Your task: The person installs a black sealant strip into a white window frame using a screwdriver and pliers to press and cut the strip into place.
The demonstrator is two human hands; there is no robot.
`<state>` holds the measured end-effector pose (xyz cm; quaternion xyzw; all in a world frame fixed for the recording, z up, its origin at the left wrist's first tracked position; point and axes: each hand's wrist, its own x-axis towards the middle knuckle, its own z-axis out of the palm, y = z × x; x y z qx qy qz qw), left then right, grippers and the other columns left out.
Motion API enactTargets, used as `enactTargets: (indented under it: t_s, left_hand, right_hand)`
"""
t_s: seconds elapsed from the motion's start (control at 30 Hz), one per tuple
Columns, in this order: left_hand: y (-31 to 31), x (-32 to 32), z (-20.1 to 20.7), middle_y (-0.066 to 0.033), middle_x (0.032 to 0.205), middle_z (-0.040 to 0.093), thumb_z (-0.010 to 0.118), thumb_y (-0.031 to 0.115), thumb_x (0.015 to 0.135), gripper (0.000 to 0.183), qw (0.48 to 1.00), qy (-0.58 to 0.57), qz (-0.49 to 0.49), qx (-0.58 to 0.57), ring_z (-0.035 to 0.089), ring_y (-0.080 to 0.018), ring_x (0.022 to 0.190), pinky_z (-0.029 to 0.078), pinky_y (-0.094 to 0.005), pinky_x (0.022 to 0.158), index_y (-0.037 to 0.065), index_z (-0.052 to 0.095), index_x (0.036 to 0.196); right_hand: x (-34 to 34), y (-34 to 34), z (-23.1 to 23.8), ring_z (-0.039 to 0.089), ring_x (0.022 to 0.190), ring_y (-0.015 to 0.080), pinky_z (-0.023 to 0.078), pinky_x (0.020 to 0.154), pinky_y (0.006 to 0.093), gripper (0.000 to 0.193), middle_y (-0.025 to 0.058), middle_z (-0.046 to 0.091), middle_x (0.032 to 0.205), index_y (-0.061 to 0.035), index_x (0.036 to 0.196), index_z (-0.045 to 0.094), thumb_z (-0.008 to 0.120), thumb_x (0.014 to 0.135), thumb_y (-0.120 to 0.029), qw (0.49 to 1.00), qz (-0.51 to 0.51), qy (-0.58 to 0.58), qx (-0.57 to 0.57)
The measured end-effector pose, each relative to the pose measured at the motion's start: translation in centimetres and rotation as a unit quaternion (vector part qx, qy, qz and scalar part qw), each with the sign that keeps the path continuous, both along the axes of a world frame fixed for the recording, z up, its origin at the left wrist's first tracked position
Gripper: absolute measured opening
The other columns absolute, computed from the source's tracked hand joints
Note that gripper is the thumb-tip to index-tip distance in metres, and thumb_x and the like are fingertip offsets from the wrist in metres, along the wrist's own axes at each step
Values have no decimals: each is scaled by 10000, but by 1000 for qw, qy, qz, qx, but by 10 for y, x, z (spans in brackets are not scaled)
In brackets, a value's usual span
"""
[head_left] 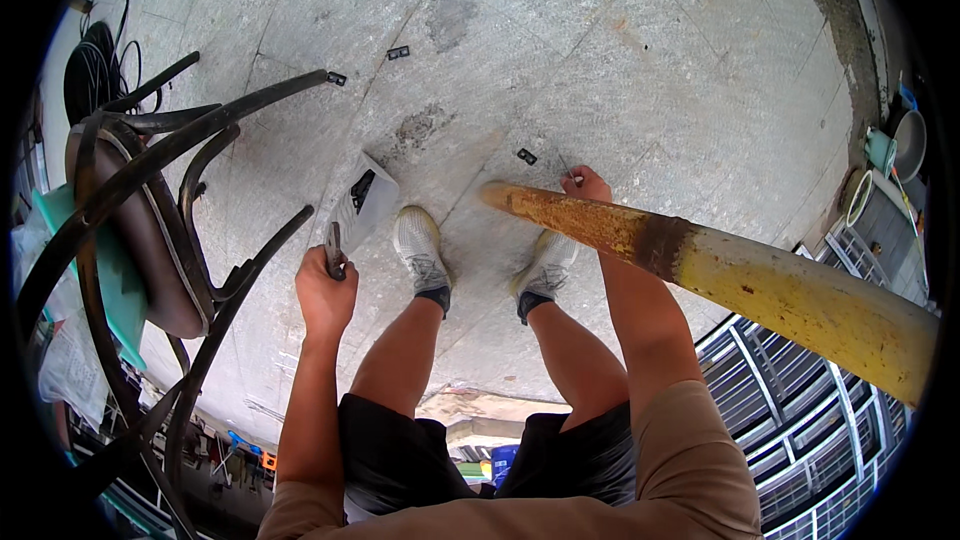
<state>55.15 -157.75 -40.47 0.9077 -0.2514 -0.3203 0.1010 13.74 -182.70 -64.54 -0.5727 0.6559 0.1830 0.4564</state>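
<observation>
My left hand (pixel 327 292) is closed around a dark metal hand tool (pixel 334 248), which looks like pliers; its exact kind is hard to make out. Just beyond the tool is a whitish see-through plastic bag or tray (pixel 378 202) with black pieces (pixel 362 188) in it. Whether my left hand also touches it, I cannot tell. On the right, my right hand (pixel 588 185) pinches a thin, slender object (pixel 568 170), too small to name. A small black two-holed piece (pixel 527 156) lies on the floor close to that hand.
A rusty yellow pole (pixel 780 305) crosses above my right forearm. At left, an upturned chair (pixel 150 210) sticks its metal legs toward me. More small black pieces (pixel 398 52) lie farther off. Metal racks (pixel 790 410) fill the lower right; coiled black cable (pixel 90 70) sits far left.
</observation>
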Motion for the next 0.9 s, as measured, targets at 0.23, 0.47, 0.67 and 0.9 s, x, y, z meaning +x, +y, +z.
enactTargets:
  t_s: [0.23, 0.47, 0.67, 0.9]
  left_hand:
    - [-6, 15, 11, -170, 837, 657, 800, 29, 905, 145, 998, 7, 54, -5, 627, -305, 719, 527, -432, 712, -2, 669, 959]
    - [-4, 19, -4, -195, 940, 721, 826, 69, 882, 162, 993, 2, 109, 46, 710, -383, 836, 570, -466, 795, -5, 713, 971]
    - [-17, 13, 3, -238, 961, 729, 835, 89, 866, 167, 997, -3, 76, -10, 734, -447, 898, 582, -511, 830, 1, 739, 971]
    - [-29, 9, 37, -280, 984, 719, 779, 134, 883, 160, 994, -16, 103, -42, 708, -506, 961, 573, -578, 860, 0, 697, 917]
  right_hand:
    - [85, 2, -23, 768, 1020, 368, 603, 879, 507, 438, 140, 758, 1126, -92, 1176, 741, 937, 870, -338, 980, 112, -89, -135]
    - [59, 15, -25, 771, 988, 444, 604, 838, 578, 284, 174, 765, 1083, -94, 1078, 739, 833, 931, -317, 975, 115, 67, -178]
    - [-50, 70, 11, 769, 924, 392, 593, 825, 502, 382, 124, 771, 962, -84, 1074, 665, 869, 931, -373, 984, 46, -60, -159]
    - [-54, 80, 120, 775, 986, 478, 600, 905, 611, 201, 288, 795, 1034, 3, 988, 803, 724, 894, -157, 980, 191, -36, -39]
